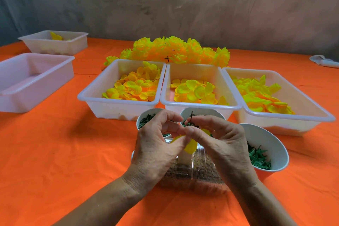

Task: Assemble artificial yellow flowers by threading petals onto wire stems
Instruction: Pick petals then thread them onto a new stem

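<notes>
We start with the biggest thing, the counter [55, 152] with its orange cloth. It fills our view, and it is bright, so a small dropped piece could be hard to find on it.

At about twelve o'clock from our hands lies a pile of finished yellow flowers [176, 50]. Just in front of it three white trays sit side by side: the left tray [117, 108], the middle tray [200, 105] and the right tray [286, 115]. All three hold loose yellow petals. Far out at ten o'clock are two more trays [34, 82], well apart from our work.

Closer in we see white cups. The cup of green leaf bits [269, 150] sits at three o'clock, right beside our right wrist. If we swing that arm out, we could knock it over and spill the bits. Two more cups [201, 113] sit just behind our fingers at twelve o'clock. Under our hands is a clear box [192, 174].

Now the hands. Our left hand [156, 145] pinches a yellow petal [189, 147], which hangs between both hands. Our right hand [220, 141] pinches the thin dark wire stem [191, 116], which sticks up at twelve o'clock.

The smallest thing is the hole in the petal, and we cannot see it. If the wire misses it, we think the petal may bend or tear. If we pinch too softly, the petal may slip and fall onto the clear box.
</notes>
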Motion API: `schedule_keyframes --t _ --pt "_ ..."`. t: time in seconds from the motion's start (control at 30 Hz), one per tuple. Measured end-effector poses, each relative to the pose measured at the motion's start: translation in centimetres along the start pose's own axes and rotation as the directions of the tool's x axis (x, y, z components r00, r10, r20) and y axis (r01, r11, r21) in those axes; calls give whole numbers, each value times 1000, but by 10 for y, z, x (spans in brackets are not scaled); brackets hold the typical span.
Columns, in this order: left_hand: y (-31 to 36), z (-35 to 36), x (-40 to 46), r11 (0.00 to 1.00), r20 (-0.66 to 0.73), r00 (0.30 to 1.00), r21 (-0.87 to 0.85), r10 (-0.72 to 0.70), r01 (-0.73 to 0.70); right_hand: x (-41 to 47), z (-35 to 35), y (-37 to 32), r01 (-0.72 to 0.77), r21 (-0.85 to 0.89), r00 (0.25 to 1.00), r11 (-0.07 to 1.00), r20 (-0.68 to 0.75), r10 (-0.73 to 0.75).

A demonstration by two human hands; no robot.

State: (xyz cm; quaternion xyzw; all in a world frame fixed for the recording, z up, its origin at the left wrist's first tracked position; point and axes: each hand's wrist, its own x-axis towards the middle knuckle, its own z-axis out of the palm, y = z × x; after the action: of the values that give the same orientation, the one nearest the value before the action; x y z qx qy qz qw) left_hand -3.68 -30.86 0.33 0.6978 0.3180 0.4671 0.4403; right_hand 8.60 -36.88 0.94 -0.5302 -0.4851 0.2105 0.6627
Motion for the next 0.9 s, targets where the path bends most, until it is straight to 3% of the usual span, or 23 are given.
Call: schedule_keyframes --t 0.17,0.27,0.6,0.9 --pt "0 -1 0 999 5 1000 -33 5 -5 0 5 -2 -35 278 997 960 73 15" --pt "0 -1 0 999 3 1000 -47 7 -7 -1 6 -2 -85 350 995 933 82 59" --pt "1 -1 -1 999 4 1000 -39 18 -18 -2 8 0 -156 416 988 896 79 136" --pt "1 -2 -1 1000 -14 1000 -29 11 -11 -2 8 -4 -83 420 997 904 42 72"
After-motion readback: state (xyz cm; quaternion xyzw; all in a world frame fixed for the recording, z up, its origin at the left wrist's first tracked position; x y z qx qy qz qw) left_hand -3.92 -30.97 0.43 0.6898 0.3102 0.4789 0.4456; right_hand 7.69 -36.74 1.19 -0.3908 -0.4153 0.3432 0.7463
